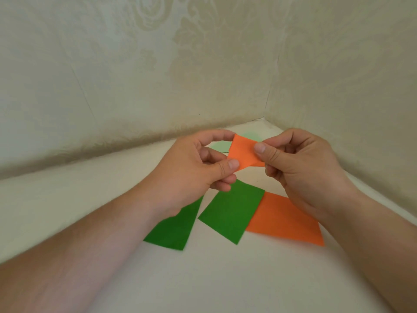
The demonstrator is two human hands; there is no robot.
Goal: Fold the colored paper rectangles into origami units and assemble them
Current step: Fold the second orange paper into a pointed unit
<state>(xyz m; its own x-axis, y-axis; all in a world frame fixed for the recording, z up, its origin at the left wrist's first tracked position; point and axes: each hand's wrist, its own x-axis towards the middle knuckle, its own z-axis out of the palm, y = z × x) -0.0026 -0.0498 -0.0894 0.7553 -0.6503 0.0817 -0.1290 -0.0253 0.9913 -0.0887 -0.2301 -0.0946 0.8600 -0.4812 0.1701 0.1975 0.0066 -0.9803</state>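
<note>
A small folded orange paper (242,152) is held in the air above the white table (225,279). My left hand (191,172) pinches its left side between thumb and forefinger. My right hand (302,168) pinches its right side, thumb on top. Below them, flat on the table, lie a green rectangle (232,213), a second green rectangle (173,229) partly under my left wrist, and an orange rectangle (286,220) partly under my right wrist.
Pale patterned walls (158,75) close in the table at the back and right, meeting in a corner (264,118). A faint pale green patch (220,145) shows on the table behind the held paper.
</note>
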